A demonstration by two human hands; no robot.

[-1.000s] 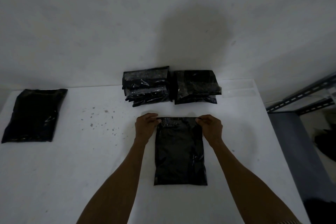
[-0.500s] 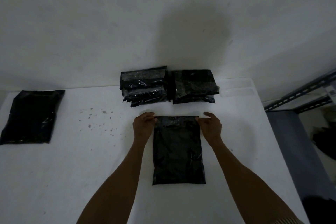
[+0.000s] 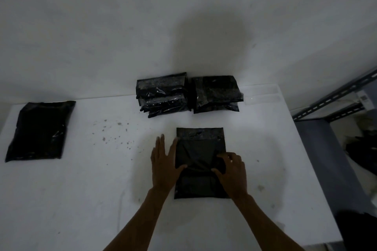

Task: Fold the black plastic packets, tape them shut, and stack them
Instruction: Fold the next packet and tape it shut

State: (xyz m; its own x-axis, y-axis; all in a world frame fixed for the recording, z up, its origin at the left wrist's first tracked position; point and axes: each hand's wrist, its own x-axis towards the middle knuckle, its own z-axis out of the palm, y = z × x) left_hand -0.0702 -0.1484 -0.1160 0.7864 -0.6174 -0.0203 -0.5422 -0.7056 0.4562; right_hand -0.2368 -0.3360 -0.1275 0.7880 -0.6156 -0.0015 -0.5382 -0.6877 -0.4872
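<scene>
While between two hands (image 3: 164, 166) (image 3: 231, 173), one packet (image 3: 201, 149); two stacks (image 3: 163, 96) (image 3: 216, 93).

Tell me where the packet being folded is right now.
Head view: the packet lies flat on the table, centre, between the left hand and the right hand, just nearer than the two stacks by the wall.

— Where does everything on the table (image 3: 81, 189) lie from the flat packet (image 3: 201, 149)?
— Left stack (image 3: 163, 96) and right stack (image 3: 216, 93) near behind it; lone packet (image 3: 38, 130) well left; rack (image 3: 336, 100) off right.
</scene>
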